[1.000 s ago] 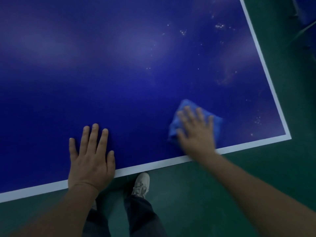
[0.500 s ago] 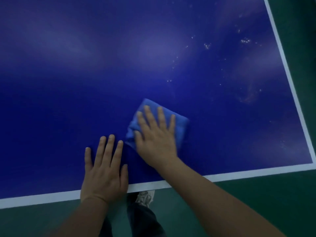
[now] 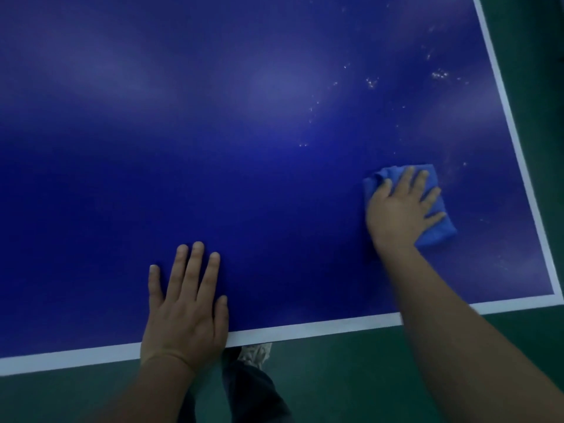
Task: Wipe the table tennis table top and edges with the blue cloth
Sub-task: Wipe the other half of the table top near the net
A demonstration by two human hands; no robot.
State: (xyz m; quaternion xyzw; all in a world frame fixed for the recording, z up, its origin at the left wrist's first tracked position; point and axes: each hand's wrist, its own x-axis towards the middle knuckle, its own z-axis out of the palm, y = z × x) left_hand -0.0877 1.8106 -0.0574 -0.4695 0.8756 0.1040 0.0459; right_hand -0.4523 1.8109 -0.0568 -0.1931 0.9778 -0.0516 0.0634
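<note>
Starting at the left side, the left hand lies flat on the tabletop. Its fingers are straight and a little spread, and it holds nothing. Its heel sits over the white line that runs along the near edge. I judge that this hand only supports the body. Below the edge, between the two arms, one light shoe and a dark trouser leg show above the green floor.

Going to the right, the blue surface carries only pale reflections for a long way. Then small white specks appear in several loose groups in the far right part; they are too many and too fine to count.

The blue cloth is on the right part of the tabletop, well apart from the left hand and near the side line, but not touching it. The right hand presses it down with flat, spread fingers that do not curl round it. Folded cloth shows beyond the fingertips and at the little-finger side. The hand is a bit blurred, so I judge it is in the middle of a stroke.

The cloth is nearly as wide as it is long, so I cannot give it a clear long axis. The specks lie beyond it, away from the person, so the next stroke probably has to go forward, and the right hand is the one that can reach them.

In all there are two hands, one cloth, one tabletop and two white lines that meet at the near right corner.
</note>
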